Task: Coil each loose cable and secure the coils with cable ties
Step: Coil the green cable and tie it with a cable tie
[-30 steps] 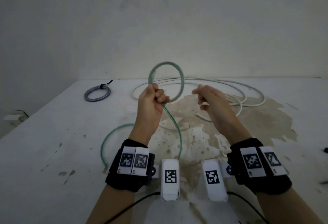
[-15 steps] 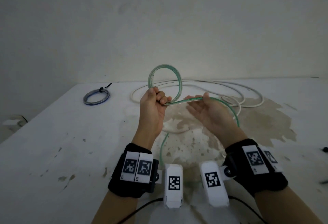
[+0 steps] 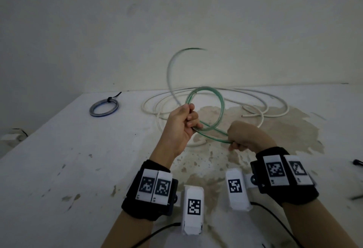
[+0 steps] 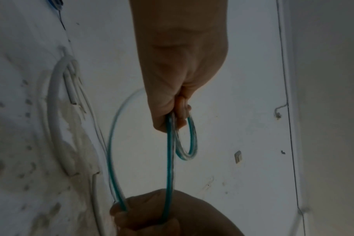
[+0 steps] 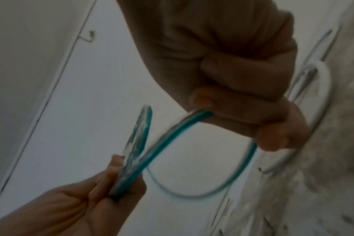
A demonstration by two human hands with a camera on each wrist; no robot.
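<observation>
A translucent green cable [image 3: 222, 108] is partly coiled above the table. My left hand [image 3: 189, 120] grips the small coil at its lower left, fingers curled round the loops. My right hand [image 3: 236, 142], lower and to the right, is fisted on a strand leading out of the coil. The cable's free tail [image 3: 171, 70] arcs up behind the left hand, blurred. The left wrist view shows the left hand [image 4: 178, 111] holding the loops [image 4: 190, 143]; a strand runs down to the right hand [image 4: 148, 212]. In the right wrist view the right hand [image 5: 243, 103] clasps the green strand [image 5: 168, 140].
A long loose white cable [image 3: 275, 108] sprawls over the stained back of the white table [image 3: 59, 169]. A blue coil [image 3: 104, 107] bound with a black tie lies at the back left. A small black object [image 3: 357, 162] sits at the right edge. A wall stands close behind.
My right hand has dropped nearer and closed into a fist on the green strand. The cable's tail has left the table and swings up behind the left hand.
</observation>
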